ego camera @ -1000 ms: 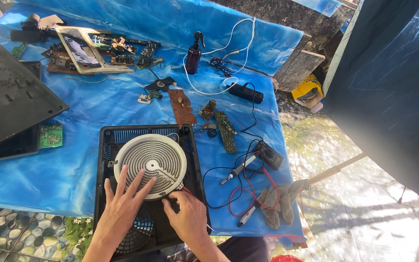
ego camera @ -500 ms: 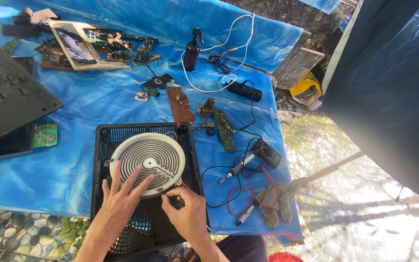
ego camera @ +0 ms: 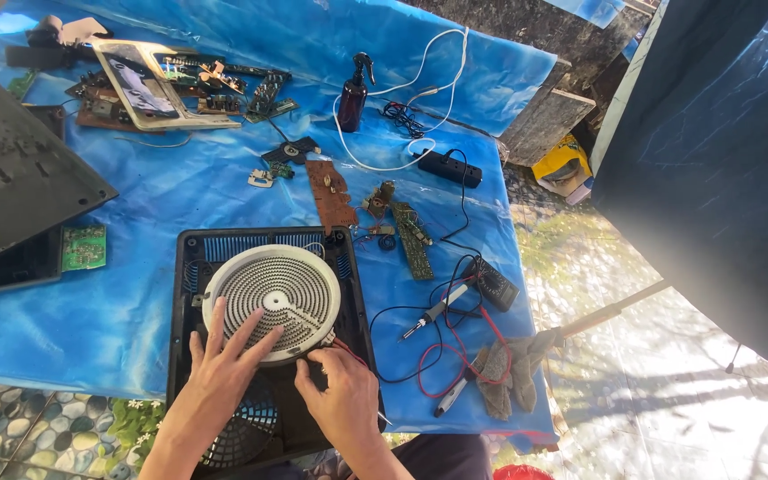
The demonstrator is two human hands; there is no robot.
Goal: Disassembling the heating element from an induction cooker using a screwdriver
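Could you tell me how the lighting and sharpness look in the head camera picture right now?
Head view: hard sunlight, strong glare on the blue sheet and ground at right; dark cloth at right in shade; hands, left hand, right hand, and round coil sharp; edges bowed.

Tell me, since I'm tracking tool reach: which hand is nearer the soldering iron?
Right. The right hand sits at the coil's lower right edge, beside the soldering iron; the left hand lies farther away on the coil.

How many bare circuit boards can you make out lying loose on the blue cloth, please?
3 clear ones: a green circuit board beside the black casing at left, a brown board above the cooker base, and a long green board to its right. The far pile may hide more.
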